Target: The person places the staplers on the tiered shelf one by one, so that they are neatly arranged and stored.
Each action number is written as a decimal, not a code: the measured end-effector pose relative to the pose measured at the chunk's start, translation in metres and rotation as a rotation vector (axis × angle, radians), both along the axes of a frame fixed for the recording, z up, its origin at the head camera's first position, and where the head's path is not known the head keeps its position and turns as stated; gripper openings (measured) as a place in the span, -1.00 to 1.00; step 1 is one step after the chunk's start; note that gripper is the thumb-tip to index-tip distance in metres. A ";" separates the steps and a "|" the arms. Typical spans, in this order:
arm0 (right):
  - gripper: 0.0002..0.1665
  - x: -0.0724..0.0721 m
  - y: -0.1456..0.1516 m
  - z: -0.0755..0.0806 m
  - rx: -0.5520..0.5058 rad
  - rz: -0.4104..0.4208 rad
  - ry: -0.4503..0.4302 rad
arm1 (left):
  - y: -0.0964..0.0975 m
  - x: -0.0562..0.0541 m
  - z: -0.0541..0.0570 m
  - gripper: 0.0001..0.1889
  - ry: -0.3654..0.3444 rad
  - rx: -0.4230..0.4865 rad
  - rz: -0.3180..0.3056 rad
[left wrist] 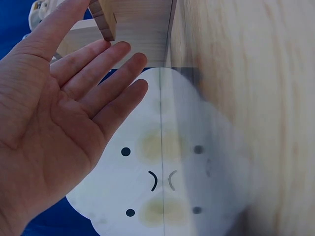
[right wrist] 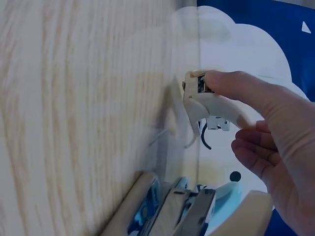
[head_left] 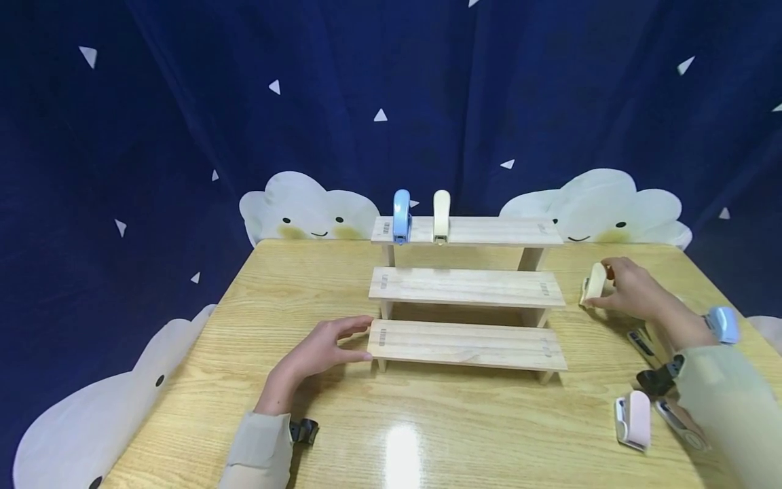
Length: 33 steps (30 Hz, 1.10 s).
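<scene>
Okay, so from where I'm standing the right hand (head_left: 632, 288) has a cream plastic stapler (head_left: 594, 284) pinched between thumb and fingers, over on the right of the frame; can't tell whether it's off the pale wooden table (head_left: 293, 285). Left hand (head_left: 320, 348) is relaxed, gripping nothing, right by the bottom step of a three-step bare-wood rack (head_left: 467, 285) mid-frame. On the top step, a glossy blue stapler (head_left: 400, 216) and a second cream stapler (head_left: 441, 216) stand side by side, so I'd call two done. Remaining, I reckon: the one in hand, a pink-and-white stapler (head_left: 635, 421) lower right, plus a light-blue stapler (head_left: 723, 324) and some half-hidden staplers (head_left: 643, 345) around the beige sleeve (head_left: 727, 401). Early days imo.
</scene>
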State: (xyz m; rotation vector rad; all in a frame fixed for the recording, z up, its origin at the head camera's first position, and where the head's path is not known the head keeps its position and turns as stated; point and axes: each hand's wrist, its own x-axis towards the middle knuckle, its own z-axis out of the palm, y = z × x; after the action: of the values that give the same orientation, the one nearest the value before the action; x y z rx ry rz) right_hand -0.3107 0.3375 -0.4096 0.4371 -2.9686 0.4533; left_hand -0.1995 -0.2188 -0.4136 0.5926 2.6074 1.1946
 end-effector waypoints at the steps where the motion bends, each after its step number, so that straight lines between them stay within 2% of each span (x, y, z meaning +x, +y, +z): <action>1: 0.03 0.001 -0.001 0.000 -0.010 0.001 0.015 | 0.000 0.000 0.000 -0.24 0.000 0.000 0.000; 10: -0.11 0.007 -0.007 0.013 -0.126 0.034 0.208 | 0.001 -0.001 0.000 -0.25 0.007 -0.009 0.006; 16: -0.19 0.012 -0.008 0.024 -0.261 0.001 0.228 | 0.001 0.000 0.000 -0.24 0.011 -0.008 0.004; 24: -0.06 0.020 -0.013 0.045 -0.394 -0.040 0.201 | 0.001 0.000 -0.001 -0.23 0.004 -0.012 -0.002; 33: -0.02 0.023 -0.029 0.076 -0.443 -0.014 0.307 | 0.000 0.000 -0.001 -0.22 0.009 -0.012 -0.005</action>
State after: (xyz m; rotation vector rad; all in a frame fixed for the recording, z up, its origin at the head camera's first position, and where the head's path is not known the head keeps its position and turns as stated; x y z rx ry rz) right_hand -0.2882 0.3084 -0.3332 0.3923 -2.4787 0.9215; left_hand -0.1996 -0.2183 -0.4144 0.6032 2.6166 1.1771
